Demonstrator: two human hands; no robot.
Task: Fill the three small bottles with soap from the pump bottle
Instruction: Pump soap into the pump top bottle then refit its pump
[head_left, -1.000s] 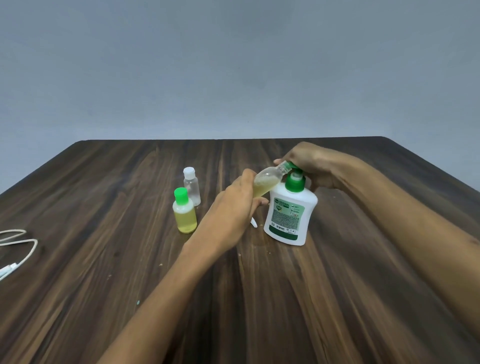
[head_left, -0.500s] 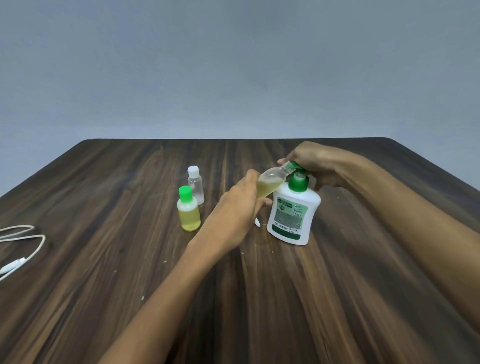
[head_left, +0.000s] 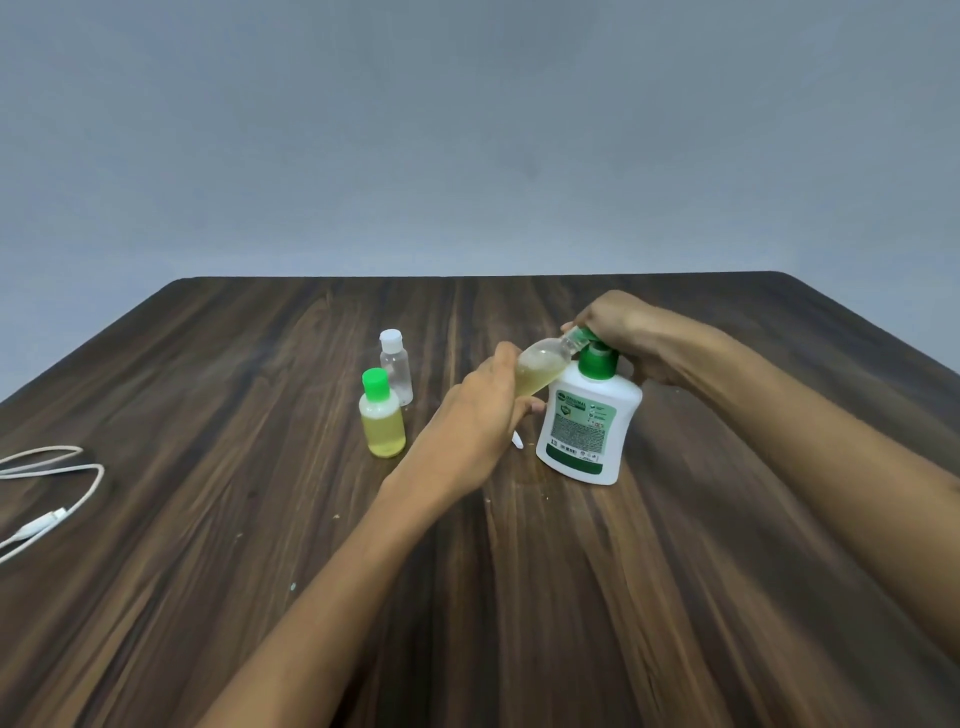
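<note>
Dark wooden table (head_left: 675, 597) carries pump bottle (head_left: 587, 431), two small bottles (head_left: 383, 415), white cable (head_left: 62, 488).

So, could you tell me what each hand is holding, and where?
Left hand grips the small tilted bottle by its lower body; right hand rests on the pump bottle's green head.

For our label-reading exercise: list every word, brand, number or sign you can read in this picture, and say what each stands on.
White pump bottle with green pump head: its green and white label carries a logo, a headline, fine print and small icons, all too blurred to read.
Small clear bottle with green cap: no text visible.
Small clear bottle with white cap: no text visible.
Tilted small bottle held by the left hand: no text visible.
</note>
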